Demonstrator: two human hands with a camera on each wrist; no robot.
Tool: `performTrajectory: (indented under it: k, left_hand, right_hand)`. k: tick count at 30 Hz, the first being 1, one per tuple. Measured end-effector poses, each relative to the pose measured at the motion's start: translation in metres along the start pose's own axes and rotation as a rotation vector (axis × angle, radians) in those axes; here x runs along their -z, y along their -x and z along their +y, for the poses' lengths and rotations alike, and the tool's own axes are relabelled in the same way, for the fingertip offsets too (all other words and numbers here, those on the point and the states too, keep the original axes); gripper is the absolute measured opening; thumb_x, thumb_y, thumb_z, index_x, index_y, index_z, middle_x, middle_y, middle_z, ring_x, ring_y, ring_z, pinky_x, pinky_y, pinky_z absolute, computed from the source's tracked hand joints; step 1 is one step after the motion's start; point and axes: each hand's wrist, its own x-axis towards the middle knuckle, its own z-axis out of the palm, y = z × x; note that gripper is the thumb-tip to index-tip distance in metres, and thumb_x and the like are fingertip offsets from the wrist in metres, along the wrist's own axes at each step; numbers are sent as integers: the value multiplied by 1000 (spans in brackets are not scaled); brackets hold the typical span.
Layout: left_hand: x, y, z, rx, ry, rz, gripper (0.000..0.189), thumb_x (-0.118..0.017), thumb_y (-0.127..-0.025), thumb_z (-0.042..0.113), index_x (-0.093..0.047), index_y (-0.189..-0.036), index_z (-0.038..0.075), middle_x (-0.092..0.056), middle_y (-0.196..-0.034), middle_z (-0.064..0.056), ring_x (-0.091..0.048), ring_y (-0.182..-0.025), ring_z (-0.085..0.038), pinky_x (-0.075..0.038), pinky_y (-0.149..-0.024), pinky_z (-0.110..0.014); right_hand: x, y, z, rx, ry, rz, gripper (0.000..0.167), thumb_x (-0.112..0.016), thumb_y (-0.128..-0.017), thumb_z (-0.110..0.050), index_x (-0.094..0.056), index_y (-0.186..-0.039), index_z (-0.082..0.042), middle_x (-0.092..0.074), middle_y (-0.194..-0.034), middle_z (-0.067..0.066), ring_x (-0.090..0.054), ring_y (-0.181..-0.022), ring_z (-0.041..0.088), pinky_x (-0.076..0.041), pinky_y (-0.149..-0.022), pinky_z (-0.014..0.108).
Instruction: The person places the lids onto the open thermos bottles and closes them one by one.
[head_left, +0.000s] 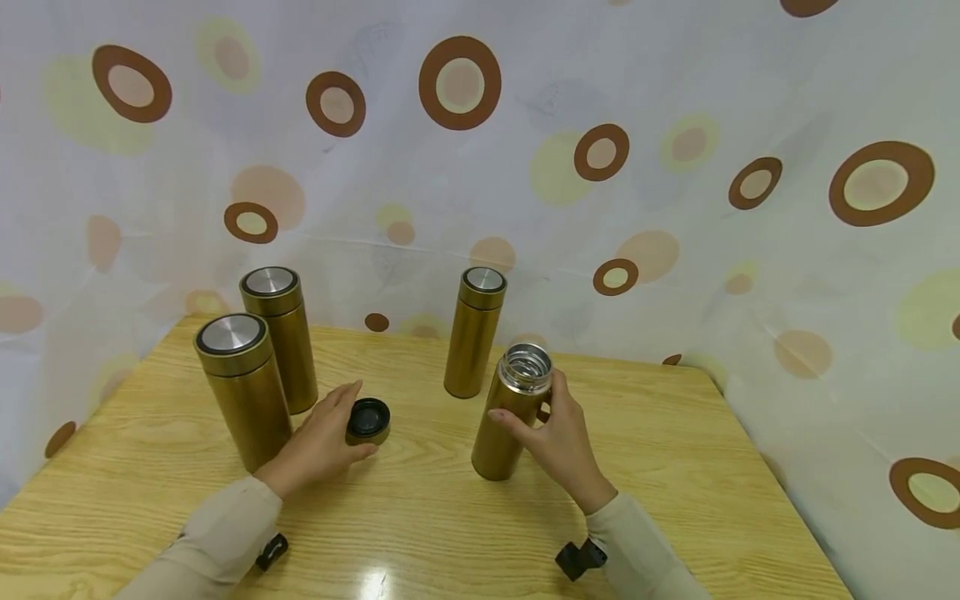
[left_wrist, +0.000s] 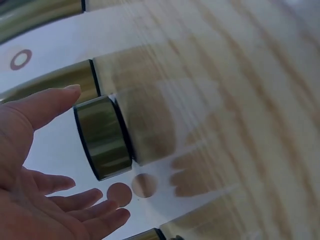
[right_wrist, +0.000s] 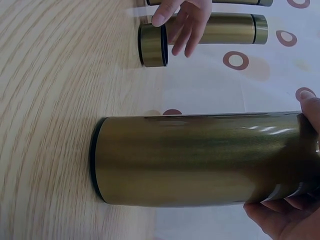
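Note:
A gold thermos flask [head_left: 498, 425] with no lid stands upright on the wooden table, its steel mouth facing up. My right hand [head_left: 558, 433] holds it near the top, thumb across the front and fingers round the far side. In the right wrist view the flask [right_wrist: 200, 160] spans most of the width. To the left, a lid [head_left: 368, 419] lies on the table with its black inside upward. Around its left side is my left hand [head_left: 326, 437], fingers spread and relaxed. A gap shows between those fingers and the lid [left_wrist: 103, 137] in the left wrist view.
Two lidded gold flasks, a front one [head_left: 243, 392] and a rear one [head_left: 281, 342], stand left of my left hand. Another lidded flask [head_left: 474, 333] is behind the lidless one. A patterned cloth [head_left: 525, 208] hangs behind the table [head_left: 660, 467].

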Motion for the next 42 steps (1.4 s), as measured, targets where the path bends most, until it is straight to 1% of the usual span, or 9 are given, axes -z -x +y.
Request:
performTrajectory:
  k: [6,9,16,23,28,31,34,40,42]
  left_hand:
    - [-5,-5,-6,29,-6,-41,91,-79,-80,19,-23,-148,-7,-36,-143,-33,-39,-128,-49,-38,-101,-58]
    - [-5,-7,-8,28,3,-42,88,-78,-81,17,-26,-147,-8,-39,-141,-32,-40,-127,-48,-38,-101,-58]
    - [-7,-10,-9,7,-3,-43,81,-78,-80,14,-32,-142,-13,-48,-133,-31,-50,-119,-45,-44,-97,-53]
    - [-8,-12,-8,-4,16,-22,75,-79,-79,12,-39,-136,-16,-52,-125,-31,-54,-114,-42,-46,-95,-51]
    - [-5,-13,-6,3,23,-22,74,-80,-78,12,-41,-135,-16,-52,-124,-30,-54,-114,-41,-46,-94,-50]
    - [1,-14,-1,1,36,-18,75,-80,-78,11,-39,-136,-13,-50,-126,-29,-52,-114,-40,-46,-94,-50]
    - [6,-14,5,-22,50,13,74,-80,-78,10,-39,-136,-10,-48,-127,-27,-52,-113,-38,-46,-93,-50]
    - [7,-14,16,-118,75,141,71,-84,-71,7,-45,-129,-5,-51,-124,-24,-54,-113,-38,-46,-93,-51]
    - [8,-15,20,-140,99,161,72,-84,-71,8,-45,-129,-4,-53,-124,-23,-55,-112,-37,-48,-91,-51]
  right_hand:
    - [-1,0,0,7,15,4,81,-81,-79,-31,-33,-140,-7,-51,-134,13,-55,-119,35,-52,-86,52]
    - [-1,0,-1,6,13,5,81,-81,-78,-32,-33,-140,-7,-51,-134,13,-55,-119,35,-52,-86,52]
    - [-1,-1,0,4,8,0,81,-80,-78,-32,-34,-140,-8,-50,-135,12,-54,-119,35,-52,-87,53]
    - [-1,-2,1,21,11,4,81,-80,-79,-32,-33,-140,-8,-51,-134,12,-55,-119,35,-52,-86,53]
    - [-1,-2,3,25,8,0,81,-80,-79,-32,-33,-141,-8,-51,-135,12,-55,-119,35,-52,-86,53]
    - [-1,-2,3,23,8,2,81,-80,-79,-32,-33,-141,-9,-51,-135,11,-55,-119,34,-52,-86,53]
    - [0,-1,3,20,7,4,81,-80,-79,-32,-33,-140,-8,-51,-134,12,-55,-119,34,-52,-86,53]
    - [-1,-1,1,15,9,5,81,-80,-79,-31,-34,-140,-7,-51,-134,13,-55,-118,35,-52,-86,53]
    - [-1,0,2,14,7,3,81,-80,-79,-31,-34,-140,-7,-51,-134,13,-55,-118,35,-52,-86,53]
